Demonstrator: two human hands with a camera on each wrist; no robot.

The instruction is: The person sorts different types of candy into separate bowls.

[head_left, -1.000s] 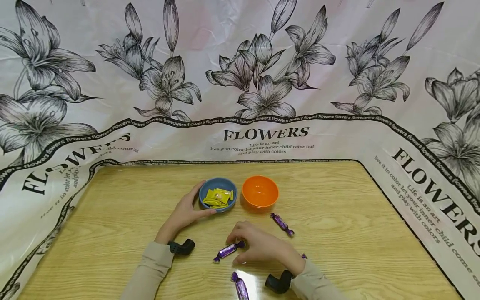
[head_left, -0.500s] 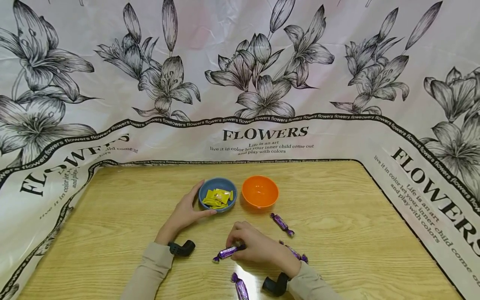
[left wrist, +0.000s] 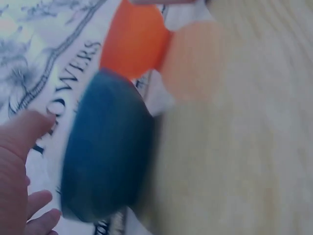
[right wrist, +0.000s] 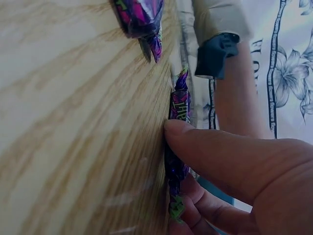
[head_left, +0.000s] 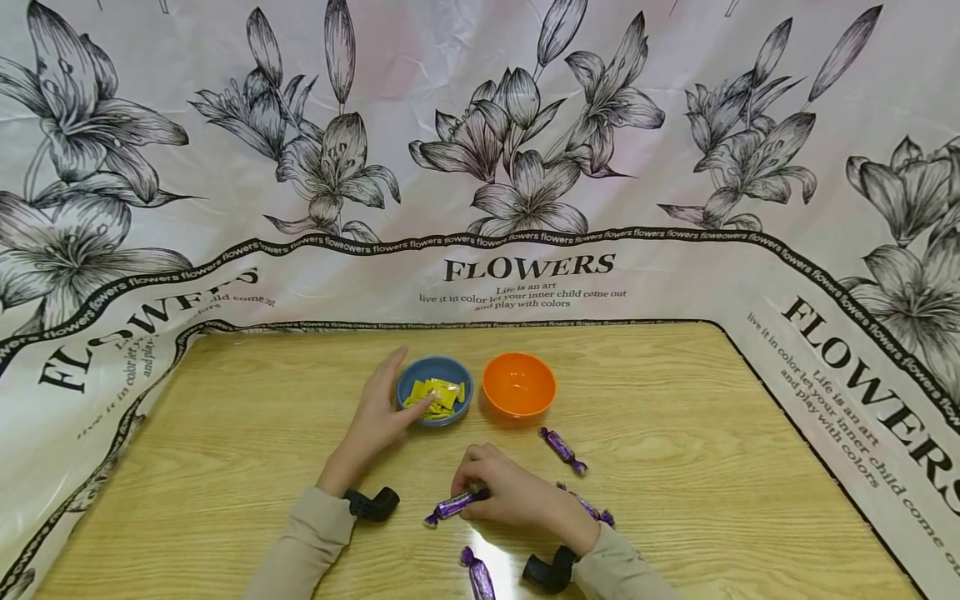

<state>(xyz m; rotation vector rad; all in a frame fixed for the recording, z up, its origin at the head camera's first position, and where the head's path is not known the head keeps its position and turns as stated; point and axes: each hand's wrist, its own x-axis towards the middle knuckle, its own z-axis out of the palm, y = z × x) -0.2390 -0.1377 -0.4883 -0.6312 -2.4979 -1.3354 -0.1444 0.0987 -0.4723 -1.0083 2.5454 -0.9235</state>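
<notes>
My left hand [head_left: 375, 421] is beside the blue bowl [head_left: 436, 368], its fingers extended past the left rim and its thumb over the bowl's near side. Small yellow packets [head_left: 444, 392] lie inside. The left wrist view shows the hand [left wrist: 17, 161] apart from the blue bowl's wall [left wrist: 107, 147]. Lower down, my right hand [head_left: 517, 492] pinches a purple twist-wrapped candy [head_left: 452, 506] by its right end. In the right wrist view the thumb presses this candy [right wrist: 181, 103] while the other fingers curl behind it, close over the wooden table [right wrist: 88, 142].
An orange bowl [head_left: 520, 385] stands just right of the blue one. More purple candies lie around my right hand: one candy [head_left: 562, 451] below the orange bowl, another [head_left: 588, 507] partly behind the wrist, a third [head_left: 477, 575] at the near edge. A flower-printed cloth [head_left: 337, 283] borders the table.
My left hand has let go of the blue bowl's rim, its thumb rising over the bowl. My right fingers have closed on the purple candy, which lay between them a second ago.
</notes>
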